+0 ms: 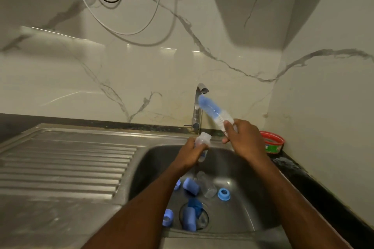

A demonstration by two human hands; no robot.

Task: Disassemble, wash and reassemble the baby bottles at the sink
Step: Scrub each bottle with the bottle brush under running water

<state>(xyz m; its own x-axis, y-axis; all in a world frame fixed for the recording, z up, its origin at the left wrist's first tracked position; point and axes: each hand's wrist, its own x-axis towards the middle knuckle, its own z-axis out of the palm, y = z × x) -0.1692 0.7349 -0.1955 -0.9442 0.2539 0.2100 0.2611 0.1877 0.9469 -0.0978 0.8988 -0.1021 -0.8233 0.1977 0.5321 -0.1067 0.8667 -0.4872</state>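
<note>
Left hand (191, 152) grips clear bottle (202, 143) mouth-up over sink (242, 168); right hand (241, 137) clamps brush (212, 110) w/ bristles under tap (201, 95), prob wetting it before scrubbing inside

I am looking at a home kitchen: a steel sink (232, 159) with a ribbed draining board (66, 163) on its left, a chrome tap (199, 105) at the far edge, and marble-veined wall tiles (141, 70) behind.

Two clear bottles (202, 143), one brush (214, 112), several blue caps (191, 187).
</note>
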